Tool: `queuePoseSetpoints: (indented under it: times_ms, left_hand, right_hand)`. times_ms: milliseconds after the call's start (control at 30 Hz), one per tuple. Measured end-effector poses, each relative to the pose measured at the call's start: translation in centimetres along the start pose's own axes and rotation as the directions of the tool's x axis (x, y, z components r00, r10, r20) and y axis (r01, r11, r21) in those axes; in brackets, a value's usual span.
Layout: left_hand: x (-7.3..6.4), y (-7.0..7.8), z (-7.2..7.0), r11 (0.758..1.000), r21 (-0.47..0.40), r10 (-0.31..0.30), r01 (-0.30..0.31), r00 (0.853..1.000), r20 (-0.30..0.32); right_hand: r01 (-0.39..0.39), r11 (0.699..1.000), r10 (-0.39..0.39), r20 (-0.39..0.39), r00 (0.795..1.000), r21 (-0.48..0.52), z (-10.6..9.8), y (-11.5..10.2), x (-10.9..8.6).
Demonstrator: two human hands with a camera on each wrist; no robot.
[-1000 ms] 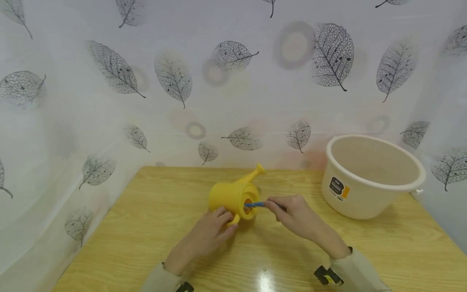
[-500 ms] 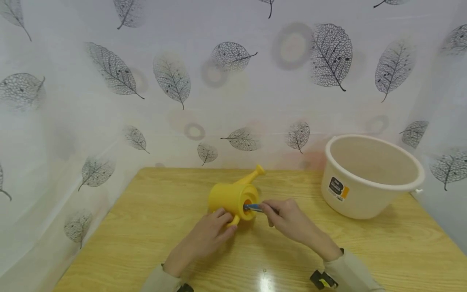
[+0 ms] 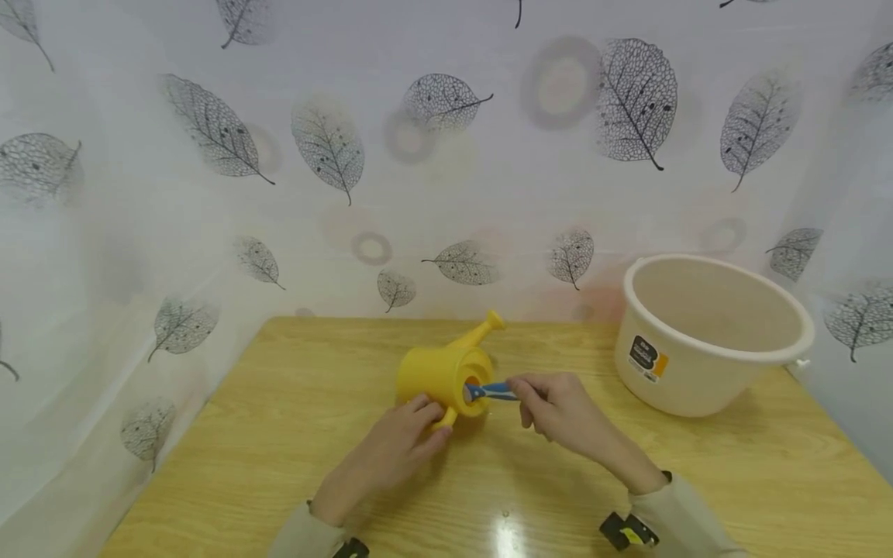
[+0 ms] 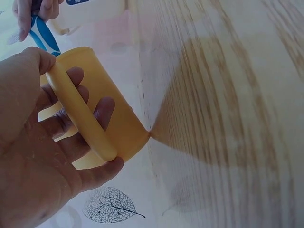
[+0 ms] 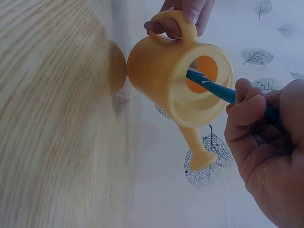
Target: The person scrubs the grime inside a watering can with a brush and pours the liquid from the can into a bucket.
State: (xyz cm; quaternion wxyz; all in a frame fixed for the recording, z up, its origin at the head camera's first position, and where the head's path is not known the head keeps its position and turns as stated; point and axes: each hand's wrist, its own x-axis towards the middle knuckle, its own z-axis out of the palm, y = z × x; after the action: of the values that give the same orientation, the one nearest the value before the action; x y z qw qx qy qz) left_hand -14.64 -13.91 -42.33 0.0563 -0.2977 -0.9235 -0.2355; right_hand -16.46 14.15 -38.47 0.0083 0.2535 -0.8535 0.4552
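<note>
A yellow toy watering can (image 3: 432,373) lies tipped on its side, its round opening turned to the right and its spout (image 5: 197,147) pointing away to the back. My left hand (image 3: 394,442) grips the can's handle (image 4: 80,114), with fingers through the loop and the thumb at one end. My right hand (image 3: 561,407) pinches a slim blue-and-white tool (image 5: 216,89) by its handle. The tool's far end is inside the can's opening (image 5: 207,71), where its tip is hidden.
A large cream plastic tub (image 3: 680,372) with a dark label stands at the right rear of the wooden table (image 3: 279,411). Behind the table hangs a whitish curtain (image 3: 488,178) with a leaf print.
My right hand dips left with the blue-and-white tool, then draws back right, the tool turning and staying in the opening. My left hand and the watering can stay nearly still.
</note>
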Motion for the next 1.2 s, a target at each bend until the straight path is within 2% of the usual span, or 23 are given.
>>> queuePoseSetpoints:
  times_ms: [333, 500, 667, 1200]
  left_hand:
    - [0.0, 0.1, -0.1, 1.0, 0.003, -0.013, 0.013, 1.0, 0.005]
    - [0.0, 0.2, -0.1, 1.0, -0.013, -0.023, 0.023, 1.0, 0.013]
    - [0.1, 0.2, -0.2, 0.999, -0.034, -0.029, 0.03, 0.999, 0.027]
    - [0.1, 0.2, -0.1, 0.998, -0.054, -0.028, 0.029, 1.0, 0.013]
  right_hand:
    - [-0.011, 0.995, 0.01, 0.015, 1.0, 0.097, -0.9, 0.4, -0.2]
    - [-0.06, 0.989, 0.057, 0.026, 0.998, 0.134, -1.0, 0.4, -0.1]
    - [-0.096, 0.984, 0.093, 0.029, 0.995, 0.152, -0.7, 0.2, 0.0]
    - [-0.176, 0.962, 0.176, 0.019, 0.984, 0.209, 0.8, -0.6, 1.0]
